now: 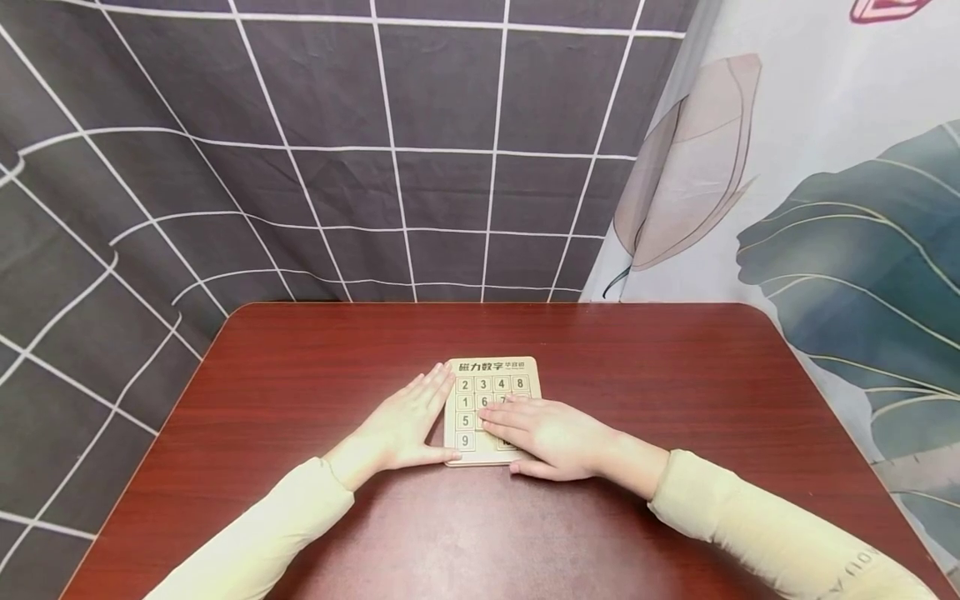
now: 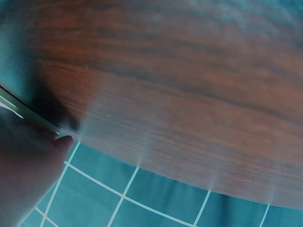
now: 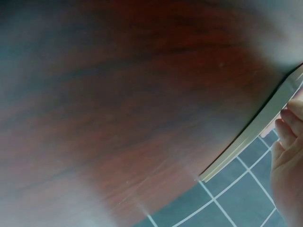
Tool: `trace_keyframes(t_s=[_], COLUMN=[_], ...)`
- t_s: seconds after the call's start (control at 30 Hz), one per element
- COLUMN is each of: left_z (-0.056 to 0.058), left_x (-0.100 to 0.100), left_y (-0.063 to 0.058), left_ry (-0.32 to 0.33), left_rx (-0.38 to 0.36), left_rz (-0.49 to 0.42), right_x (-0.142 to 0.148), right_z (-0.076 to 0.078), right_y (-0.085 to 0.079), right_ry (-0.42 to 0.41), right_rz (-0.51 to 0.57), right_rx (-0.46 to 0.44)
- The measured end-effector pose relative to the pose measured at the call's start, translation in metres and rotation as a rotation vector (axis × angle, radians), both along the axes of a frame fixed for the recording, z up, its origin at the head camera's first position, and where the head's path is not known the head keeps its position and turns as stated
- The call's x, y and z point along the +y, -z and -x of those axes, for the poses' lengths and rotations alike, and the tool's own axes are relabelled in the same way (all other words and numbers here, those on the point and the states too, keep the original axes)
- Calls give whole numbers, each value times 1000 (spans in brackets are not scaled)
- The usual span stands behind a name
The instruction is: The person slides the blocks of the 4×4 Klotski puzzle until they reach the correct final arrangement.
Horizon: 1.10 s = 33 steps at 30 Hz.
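Note:
A pale number sliding puzzle [image 1: 452, 458] lies flat on the table, with dark printed characters along its top edge. Its visible tiles include 2, 3, 4 and 8 in the top row, and 1, 5 and 9 lower in the left column. Along the left edge rest the straight fingers of my left hand [image 1: 397, 427], its thumb at the bottom left corner. My right hand [image 1: 562, 437] lies palm down over the right side, fingertips touching the middle tiles and hiding several of them. In the bottom row, a bare slot shows beside the 9.
The reddish-brown wooden table [image 1: 337, 350] has rounded back corners. Behind it hangs a dark grey curtain [image 1: 442, 192] with a white grid. On the right hangs a white curtain [image 1: 810, 108] printed with large leaves. Both wrist views show mostly tabletop.

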<state>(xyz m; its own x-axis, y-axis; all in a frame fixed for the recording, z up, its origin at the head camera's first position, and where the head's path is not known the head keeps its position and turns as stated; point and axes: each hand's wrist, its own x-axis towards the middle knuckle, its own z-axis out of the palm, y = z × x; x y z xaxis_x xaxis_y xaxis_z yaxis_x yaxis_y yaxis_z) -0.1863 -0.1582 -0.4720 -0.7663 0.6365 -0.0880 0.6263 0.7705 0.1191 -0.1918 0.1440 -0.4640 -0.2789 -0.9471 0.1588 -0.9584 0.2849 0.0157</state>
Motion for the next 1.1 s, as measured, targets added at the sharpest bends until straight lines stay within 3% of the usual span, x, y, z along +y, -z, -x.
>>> trace_keyframes(t_s=[0.37,1.1], left_z=[-2,-1], left_x=[-1,0], left_y=[-1,-6], left_ry=[-13,-3], left_rx=[-8,-18], left_rz=[-11,-18], right_x=[-7,-16], right_z=[-10,-11], right_y=[1,5], right_ry=[-90,-117], right_rz=[27,4], right_rx=[25,38])
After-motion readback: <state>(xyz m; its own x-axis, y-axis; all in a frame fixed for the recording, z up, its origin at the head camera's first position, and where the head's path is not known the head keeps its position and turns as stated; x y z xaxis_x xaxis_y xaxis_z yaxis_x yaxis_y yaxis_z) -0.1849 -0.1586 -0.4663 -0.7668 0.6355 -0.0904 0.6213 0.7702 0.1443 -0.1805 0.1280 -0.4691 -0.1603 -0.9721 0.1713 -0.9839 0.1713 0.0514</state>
